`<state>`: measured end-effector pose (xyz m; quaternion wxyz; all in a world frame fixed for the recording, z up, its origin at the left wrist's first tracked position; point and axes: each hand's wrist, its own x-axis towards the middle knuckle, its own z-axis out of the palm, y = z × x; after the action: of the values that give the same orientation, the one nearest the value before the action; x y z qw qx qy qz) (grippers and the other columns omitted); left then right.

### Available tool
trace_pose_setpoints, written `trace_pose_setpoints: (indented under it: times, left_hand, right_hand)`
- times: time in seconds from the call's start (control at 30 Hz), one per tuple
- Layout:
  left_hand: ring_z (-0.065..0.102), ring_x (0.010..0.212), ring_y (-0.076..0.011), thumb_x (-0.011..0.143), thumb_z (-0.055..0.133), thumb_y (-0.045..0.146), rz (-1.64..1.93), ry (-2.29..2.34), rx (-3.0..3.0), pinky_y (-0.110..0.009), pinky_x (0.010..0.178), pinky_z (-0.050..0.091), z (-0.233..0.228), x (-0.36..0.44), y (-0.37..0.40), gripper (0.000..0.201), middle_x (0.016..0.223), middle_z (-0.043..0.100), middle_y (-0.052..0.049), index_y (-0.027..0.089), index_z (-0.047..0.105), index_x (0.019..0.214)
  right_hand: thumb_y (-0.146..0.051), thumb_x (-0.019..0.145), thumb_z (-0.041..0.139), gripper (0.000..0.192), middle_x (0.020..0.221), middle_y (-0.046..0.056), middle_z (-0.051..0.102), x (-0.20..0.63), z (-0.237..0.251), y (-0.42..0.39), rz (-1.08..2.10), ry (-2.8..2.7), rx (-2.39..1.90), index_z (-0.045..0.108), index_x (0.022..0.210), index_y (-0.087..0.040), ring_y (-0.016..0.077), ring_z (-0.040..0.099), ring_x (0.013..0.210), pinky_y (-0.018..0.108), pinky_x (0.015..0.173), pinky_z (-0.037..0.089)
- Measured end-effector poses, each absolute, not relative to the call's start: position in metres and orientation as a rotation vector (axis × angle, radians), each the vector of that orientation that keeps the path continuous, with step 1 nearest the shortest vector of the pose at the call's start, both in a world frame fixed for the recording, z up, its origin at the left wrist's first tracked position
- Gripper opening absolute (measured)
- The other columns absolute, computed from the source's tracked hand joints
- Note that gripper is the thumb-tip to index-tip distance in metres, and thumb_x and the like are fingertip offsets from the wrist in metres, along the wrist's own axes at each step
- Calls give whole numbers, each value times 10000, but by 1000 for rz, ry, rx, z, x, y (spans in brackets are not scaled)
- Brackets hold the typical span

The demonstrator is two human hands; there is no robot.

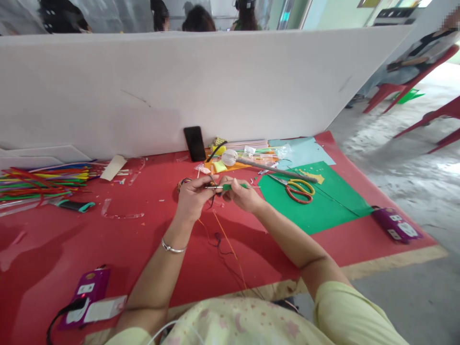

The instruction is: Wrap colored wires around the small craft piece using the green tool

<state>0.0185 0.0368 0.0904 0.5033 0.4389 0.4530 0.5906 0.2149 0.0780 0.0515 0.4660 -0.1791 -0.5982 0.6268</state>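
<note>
Above the red table, both hands meet at mid-view. My right hand [239,194] is closed round a thin metal crochet hook with a green handle [227,187], held nearly level. The fingers of my left hand [194,196] pinch a small piece of dark yarn work [212,184] at the hook's left tip; the fingers hide most of it. An orange yarn strand [230,243] runs from near the hands down to the table's front edge. Dark yarn [218,242] lies loosely curled on the table beneath.
Red-and-yellow-handled scissors [301,190] lie on a green sheet [323,215] at right. A black phone [194,143] leans against the white partition [161,81]. Pipe cleaners [46,179] and a cutter [75,205] lie left. Purple devices [397,224] sit at right and front left.
</note>
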Motion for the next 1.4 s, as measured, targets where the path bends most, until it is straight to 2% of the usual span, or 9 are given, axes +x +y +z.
trace_pose_setpoints:
  times: [0.1,0.23,0.67,0.77,0.83,0.9,1.1,1.2,1.4]
  left_hand:
    - [791,832,-178,717,950,232,1651,1266,1296,-304,819,659,79,25,39,338,979,884,-37,256,934,1053]
    - [737,720,-167,754,977,385,1628,1252,1282,-302,705,646,73,26,43,400,861,833,-24,229,914,1117]
    - [727,783,-190,789,979,418,1368,1306,1847,-348,790,622,131,-4,45,492,1128,874,-97,212,887,1227]
    - [760,1098,-263,772,1008,284,1469,1461,2141,-489,1140,577,185,-28,74,631,1362,825,-113,148,814,1357]
    - [622,1458,-343,674,1081,226,1679,1503,2182,-565,1339,408,226,-43,91,860,1475,763,-118,91,728,1446]
    - [482,1616,-345,726,1072,252,1845,1418,2131,-533,1384,354,255,-53,99,798,1592,692,-77,120,719,1430]
    - [746,1205,-265,822,928,325,2022,964,1511,-442,1130,563,214,-25,82,316,1019,825,-81,104,815,1018]
    - [756,1061,-208,760,855,291,1975,773,998,-339,918,613,171,-7,77,423,1247,822,-97,220,823,1176]
    - [712,1303,-231,886,725,340,1873,449,707,-201,733,596,144,-18,75,358,1507,754,-125,228,833,1208]
  right_hand:
    - [-797,1001,683,631,1289,140,724,206,52,71,1509,-1444,-537,880,985,-197,180,666,948,239,618,561]
    - [-714,1009,735,537,1492,152,689,207,66,63,1470,-1471,-527,888,1116,-210,209,737,1035,271,682,668]
    - [-811,881,813,599,1069,86,795,216,110,69,1371,-1287,-489,859,988,-224,202,746,912,308,681,667]
    - [-797,872,833,607,1057,82,792,215,158,91,1370,-1260,-448,838,1039,-213,194,758,987,269,697,656]
    - [-771,898,825,609,1092,72,782,211,194,107,1351,-1255,-364,824,1084,-191,163,755,988,241,709,658]
    - [-733,947,799,579,1175,73,787,205,224,117,1311,-1256,-282,815,1118,-181,144,752,992,213,691,644]
    - [-675,1064,675,531,926,17,793,194,217,100,1482,-1305,-291,813,999,-166,95,734,862,190,685,605]
    - [-686,910,872,498,927,40,835,187,179,90,1629,-1185,-331,795,929,-194,128,733,782,220,628,626]
    - [-605,910,903,416,914,41,844,171,133,96,1763,-949,-436,780,884,-208,141,714,700,226,559,598]
